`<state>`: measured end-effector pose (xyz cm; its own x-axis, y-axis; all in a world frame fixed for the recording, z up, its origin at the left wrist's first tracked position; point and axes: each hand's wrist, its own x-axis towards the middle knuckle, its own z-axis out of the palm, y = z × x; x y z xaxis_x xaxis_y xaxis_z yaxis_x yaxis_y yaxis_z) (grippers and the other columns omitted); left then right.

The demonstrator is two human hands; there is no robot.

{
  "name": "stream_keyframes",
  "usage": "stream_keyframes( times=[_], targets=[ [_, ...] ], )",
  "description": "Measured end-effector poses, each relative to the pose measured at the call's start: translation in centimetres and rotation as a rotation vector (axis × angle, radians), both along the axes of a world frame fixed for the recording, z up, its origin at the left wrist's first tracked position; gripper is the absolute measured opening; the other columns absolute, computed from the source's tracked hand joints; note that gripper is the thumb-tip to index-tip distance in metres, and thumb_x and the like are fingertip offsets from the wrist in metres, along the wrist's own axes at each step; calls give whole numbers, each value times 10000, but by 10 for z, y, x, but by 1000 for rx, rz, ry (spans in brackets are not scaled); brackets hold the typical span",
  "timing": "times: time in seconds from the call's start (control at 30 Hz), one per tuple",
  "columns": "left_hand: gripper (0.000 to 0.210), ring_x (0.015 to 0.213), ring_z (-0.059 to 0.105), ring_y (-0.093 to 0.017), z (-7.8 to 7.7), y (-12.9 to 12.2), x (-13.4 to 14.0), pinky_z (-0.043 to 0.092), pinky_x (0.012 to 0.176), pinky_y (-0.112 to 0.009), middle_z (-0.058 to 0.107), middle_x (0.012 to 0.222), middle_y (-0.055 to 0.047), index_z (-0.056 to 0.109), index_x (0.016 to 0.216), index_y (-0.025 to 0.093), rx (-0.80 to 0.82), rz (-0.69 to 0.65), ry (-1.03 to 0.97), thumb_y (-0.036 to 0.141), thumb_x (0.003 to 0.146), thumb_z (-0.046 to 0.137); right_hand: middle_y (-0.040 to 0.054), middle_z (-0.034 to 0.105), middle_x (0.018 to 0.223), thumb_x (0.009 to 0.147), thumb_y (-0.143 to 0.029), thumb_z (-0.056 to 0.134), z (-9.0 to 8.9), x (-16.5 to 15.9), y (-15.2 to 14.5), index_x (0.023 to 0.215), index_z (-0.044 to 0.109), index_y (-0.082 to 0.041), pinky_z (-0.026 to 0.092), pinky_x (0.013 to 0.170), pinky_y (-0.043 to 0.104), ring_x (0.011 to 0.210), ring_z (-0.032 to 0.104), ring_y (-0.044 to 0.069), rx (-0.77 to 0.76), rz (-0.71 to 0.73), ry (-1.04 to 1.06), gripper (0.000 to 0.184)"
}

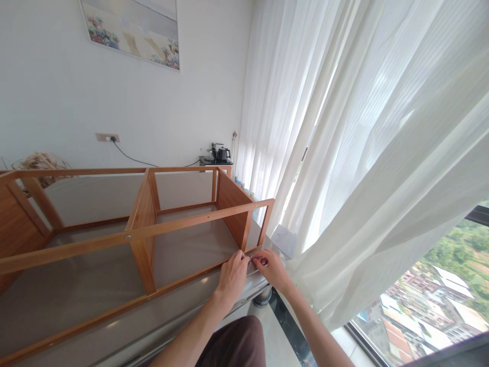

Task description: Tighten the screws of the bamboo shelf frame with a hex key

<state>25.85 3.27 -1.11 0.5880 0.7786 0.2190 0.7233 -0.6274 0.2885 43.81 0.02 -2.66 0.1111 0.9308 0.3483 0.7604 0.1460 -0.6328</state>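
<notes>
Here, wooden frame (142, 262), long axis left-right

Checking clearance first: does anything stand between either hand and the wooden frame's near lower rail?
Nothing visible does. The left hand and right hand are both at that lower rail, near the right end of the wooden frame; the curtain hangs off to the right.

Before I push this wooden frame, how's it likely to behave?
The wooden frame looks stiff, with panels bracing its rails. It may slide, since the tabletop beneath looks smooth and shiny. Its long, broad footprint makes tipping seem unlikely.
</notes>
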Motion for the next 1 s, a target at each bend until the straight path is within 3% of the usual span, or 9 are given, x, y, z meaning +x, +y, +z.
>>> stream_keyframes(
  times=[0.37,0.67,1.0],
  targets=[
    [345,989,725,-226,4,4,0,529,794,-298,702,1123,-107,665,1211,207,-71,17,-57,136,1053,367,32,665,852,917,-284,570,2,4,-4,929,771,-242,542,743,312,738,635,176,-5,22,2,205],
    [208,945,730,-214,5,10,-6,478,771,-278,764,1032,-61,709,1017,213,-133,43,-141,195,1035,502,32,663,846,909,-282,571,1,3,-3,926,778,-229,529,745,314,736,628,174,-8,17,15,214],
    [288,927,719,-251,8,5,-4,478,735,-315,732,1031,-93,691,1028,208,-95,94,-79,246,1070,409,33,677,867,922,-275,586,1,2,-4,939,776,-235,526,772,309,757,620,170,-24,29,5,195]
  ],
)
